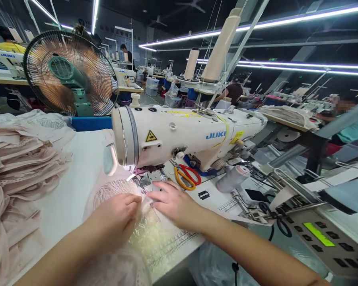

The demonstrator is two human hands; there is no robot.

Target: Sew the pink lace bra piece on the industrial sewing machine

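Note:
In front of me stands a white JUKI sewing machine [179,135], its needle area lit at the left end. Pale pink lace fabric [115,190] lies under and before the presser foot. My left hand [119,214] has its fingers pinched on the lace close to the needle. Just right of it, my right hand [173,202] rests near the fabric edge with thumb and fingers closed toward the lace; what lies between the fingertips is partly hidden. Scissors with orange and red handles [185,177] lie behind my right hand, and a black razor blade [204,194] is to its right.
Heaped pink garments [14,167] cover the table's left side. A large fan [70,73] stands behind. Right of the machine are a grey thread cone [234,178], a metal tape guide [256,212] and a control panel [322,236]. Other people sit at machines beyond.

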